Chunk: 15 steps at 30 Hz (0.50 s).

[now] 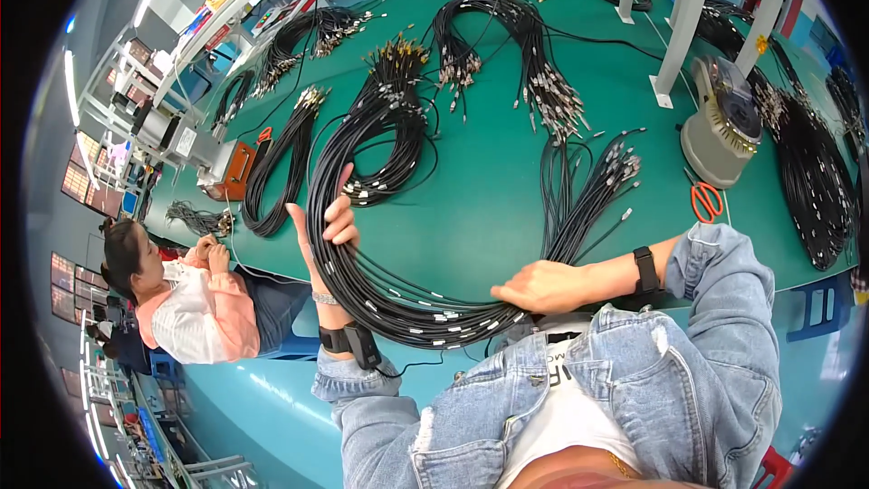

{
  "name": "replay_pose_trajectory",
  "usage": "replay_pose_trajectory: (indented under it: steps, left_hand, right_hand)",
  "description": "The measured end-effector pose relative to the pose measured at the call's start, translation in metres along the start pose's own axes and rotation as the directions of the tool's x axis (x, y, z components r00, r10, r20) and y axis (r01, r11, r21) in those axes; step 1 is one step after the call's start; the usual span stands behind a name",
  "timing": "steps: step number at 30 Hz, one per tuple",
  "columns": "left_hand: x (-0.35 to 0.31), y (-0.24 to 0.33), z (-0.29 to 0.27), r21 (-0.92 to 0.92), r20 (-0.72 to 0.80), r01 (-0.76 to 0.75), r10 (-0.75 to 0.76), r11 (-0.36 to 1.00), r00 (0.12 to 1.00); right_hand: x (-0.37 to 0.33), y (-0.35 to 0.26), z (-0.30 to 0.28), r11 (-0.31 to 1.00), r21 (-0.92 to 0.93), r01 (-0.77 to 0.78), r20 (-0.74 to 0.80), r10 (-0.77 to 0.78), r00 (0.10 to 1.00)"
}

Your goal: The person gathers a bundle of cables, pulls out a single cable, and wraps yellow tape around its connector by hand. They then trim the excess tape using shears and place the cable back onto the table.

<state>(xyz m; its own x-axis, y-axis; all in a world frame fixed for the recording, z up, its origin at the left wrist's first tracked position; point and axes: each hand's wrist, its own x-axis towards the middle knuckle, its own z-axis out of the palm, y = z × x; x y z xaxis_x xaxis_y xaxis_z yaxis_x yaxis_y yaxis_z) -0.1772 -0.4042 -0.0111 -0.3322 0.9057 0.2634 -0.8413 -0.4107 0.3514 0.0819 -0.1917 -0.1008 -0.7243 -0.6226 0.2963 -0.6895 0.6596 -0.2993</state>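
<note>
Fingers of the left hand (339, 219) are cupping a thick bundle of thin black cables (412, 319), its long axis sagging in a U past the flat green tabletop's (471, 208) near edge; the right hand (543, 286) (nearer the silver metal connector ends (624, 163) lying on that tabletop) is gripping it too.

Green tabletop (484, 208): spreads out beyond the left hand (337, 222) and right hand (543, 287).
U-shaped black cable bundle (258, 208): left of the left hand.
Orange-sided box (239, 167): farther left of the left hand, near that U-shaped bundle.
Yellow-tipped black cable coil (398, 149): just beyond the left hand.
Arched black cable bundle (536, 45): well beyond both hands.
Metal connector ends (620, 163): beyond the right hand.
Orange-handled scissors (707, 196): right of the right hand, farther out.
Grey drum-topped machine (711, 145): just past the scissors.
</note>
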Motion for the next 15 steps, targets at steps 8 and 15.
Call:
replay_pose_trajectory:
  steps: [8,15]
  left_hand:
    - [-0.066,0.012,0.025,0.368,0.137,-0.024,-0.029,0.93,0.99]
    - [0.028,-0.034,0.031,0.396,0.563,-0.046,-0.203,0.917,0.801]
  right_hand:
    - [-0.028,-0.024,-0.064,0.943,-0.261,-0.204,0.092,0.235,0.968]
    - [-0.07,0.022,-0.143,0.804,-0.577,-0.144,-0.005,0.173,0.985]
